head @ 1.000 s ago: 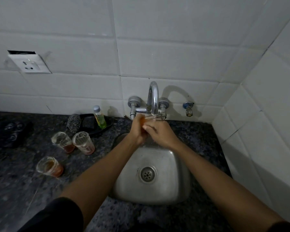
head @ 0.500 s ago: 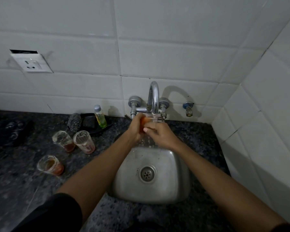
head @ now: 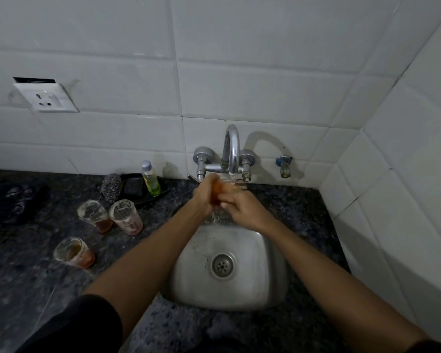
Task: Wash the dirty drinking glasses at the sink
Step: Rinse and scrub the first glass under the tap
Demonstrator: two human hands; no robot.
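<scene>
Both hands together under the tap (head: 231,151), over back edge of the sink (head: 270,284). Left hand (head: 203,193) wraps a drinking glass (head: 218,191) w/ orange tint, fingers curled round it. Right hand (head: 242,208) pressed against the glass from the other side, fingers bent onto it; exact finger placement blurred, can't tell if any are inside the rim. Glass sits right below the spout, thin stream of water hitting it and running down between the hands into the basin. Drain (head: 222,265) mid-basin, some splash marks on the steel.

Three more dirty glasses on the dark stone counter (head: 23,276), left of sink: one w/ brownish residue (head: 93,219), one w/ pinkish residue (head: 126,217) just beside it, nearly touching, both upright-ish. Third glass (head: 73,253) nearer the person, apart from the pair, reddish liquid in the bottom; looks tilted or lying, wide-angle distortion so can't say which.

Behind the pair, near wall: steel scrubber (head: 110,186), black dish (head: 138,189) w/ a small bottle of yellow-green liquid (head: 150,181) standing at its right end. Dark lump (head: 10,200) far left on counter, too dim to ID. Wall socket (head: 45,98) on white tiles upper left. Small valve (head: 283,165) on wall right of tap.
</scene>
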